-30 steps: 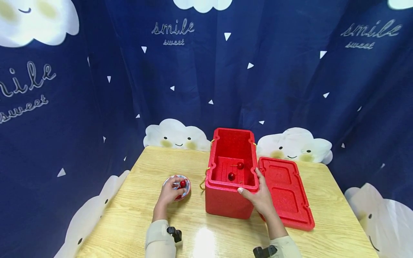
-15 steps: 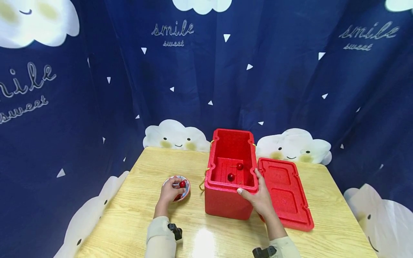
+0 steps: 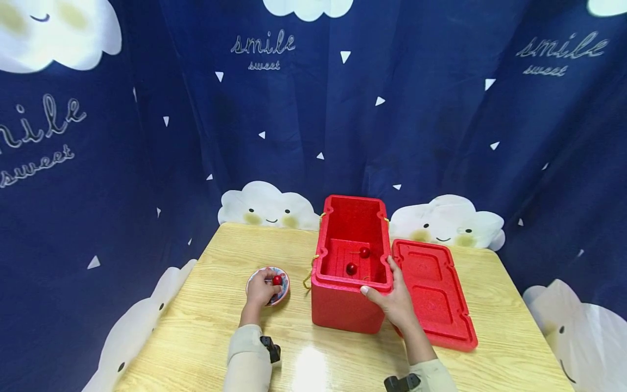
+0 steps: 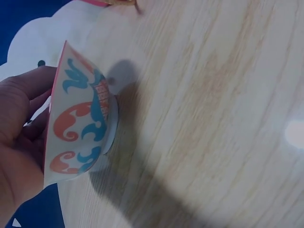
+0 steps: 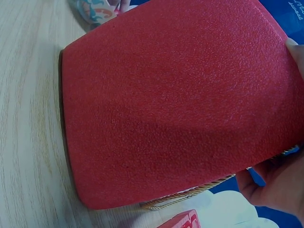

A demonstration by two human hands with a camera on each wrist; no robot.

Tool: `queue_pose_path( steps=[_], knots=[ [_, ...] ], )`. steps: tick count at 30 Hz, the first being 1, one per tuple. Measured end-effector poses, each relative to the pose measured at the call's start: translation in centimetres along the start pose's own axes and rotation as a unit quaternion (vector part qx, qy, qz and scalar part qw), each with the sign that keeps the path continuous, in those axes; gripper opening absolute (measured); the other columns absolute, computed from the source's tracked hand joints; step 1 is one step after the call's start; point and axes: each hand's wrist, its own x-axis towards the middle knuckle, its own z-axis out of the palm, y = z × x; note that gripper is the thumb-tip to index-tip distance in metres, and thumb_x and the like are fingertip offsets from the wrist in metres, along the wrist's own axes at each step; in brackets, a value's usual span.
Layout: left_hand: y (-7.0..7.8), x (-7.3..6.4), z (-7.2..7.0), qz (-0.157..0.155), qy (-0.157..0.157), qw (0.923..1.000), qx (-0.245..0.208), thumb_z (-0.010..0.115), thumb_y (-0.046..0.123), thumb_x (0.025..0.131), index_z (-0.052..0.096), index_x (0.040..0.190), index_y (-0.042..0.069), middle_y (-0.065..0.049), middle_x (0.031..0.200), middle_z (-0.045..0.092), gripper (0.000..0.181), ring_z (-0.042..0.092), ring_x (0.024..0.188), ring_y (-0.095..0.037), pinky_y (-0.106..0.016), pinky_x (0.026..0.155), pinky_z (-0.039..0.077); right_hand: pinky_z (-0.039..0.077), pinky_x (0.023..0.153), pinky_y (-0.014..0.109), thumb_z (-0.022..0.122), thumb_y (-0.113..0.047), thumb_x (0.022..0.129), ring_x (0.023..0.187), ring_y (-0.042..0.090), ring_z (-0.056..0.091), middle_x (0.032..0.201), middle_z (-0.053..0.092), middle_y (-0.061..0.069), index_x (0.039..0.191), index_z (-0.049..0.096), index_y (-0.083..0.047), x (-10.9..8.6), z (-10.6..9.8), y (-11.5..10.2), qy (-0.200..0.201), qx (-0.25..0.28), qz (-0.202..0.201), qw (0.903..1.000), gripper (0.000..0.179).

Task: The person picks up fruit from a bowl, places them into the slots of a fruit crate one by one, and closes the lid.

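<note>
My left hand (image 3: 260, 287) reaches down into a small patterned bowl (image 4: 78, 123), thumb and fingers closed about a red cherry (image 3: 277, 280). In the left wrist view the bowl's wall hides the fingertips and the fruit. My right hand (image 3: 395, 296) grips the near right corner of an open red foam box (image 3: 345, 307), thumb over the front rim and fingers along the right side. Inside, on the box floor, lie a cherry (image 3: 351, 268) and another cherry (image 3: 364, 252) with its stem. The right wrist view is mostly the box's front wall.
Right of the box, its red lid (image 3: 436, 294) lies flat on the wooden table (image 3: 196, 337). A yellow rope handle (image 3: 308, 279) hangs on the box's left side, close to the bowl. A dark blue curtain (image 3: 313, 109) stands behind the table.
My left hand has shifted slightly right over the bowl, and its fingers and thumb have drawn closer around the cherry. The right hand and the box stay where they were.
</note>
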Motion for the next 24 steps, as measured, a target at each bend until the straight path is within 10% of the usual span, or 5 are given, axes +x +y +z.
queue_pose_path(
  steps=[8,24],
  knots=[
    [-0.3,0.0,0.4,0.009,0.013,0.9998,0.013,0.078,0.0,0.063,0.066,0.096,-0.002,-0.02,0.103,0.063,0.035,0.045,0.119,-0.038,-0.04,0.087,0.042,0.037,0.096,0.043,0.078,-0.016,0.075,0.125,0.035,0.036,0.144,0.028,0.018,0.148,0.012,-0.012,-0.9,0.0,-2.4,-0.011,0.015,0.009,0.9998,0.098],
    [-0.1,-0.1,1.1,-0.034,0.044,0.9955,0.076,0.079,0.016,0.07,0.066,0.094,0.009,-0.005,0.098,0.065,0.028,0.059,0.089,-0.025,-0.043,0.075,0.044,0.036,0.096,0.042,0.08,-0.022,0.073,0.125,0.031,0.037,0.144,0.03,0.013,0.149,0.013,-0.018,-0.2,-0.1,-0.4,-0.006,0.006,0.011,0.9999,0.101]
  ],
)
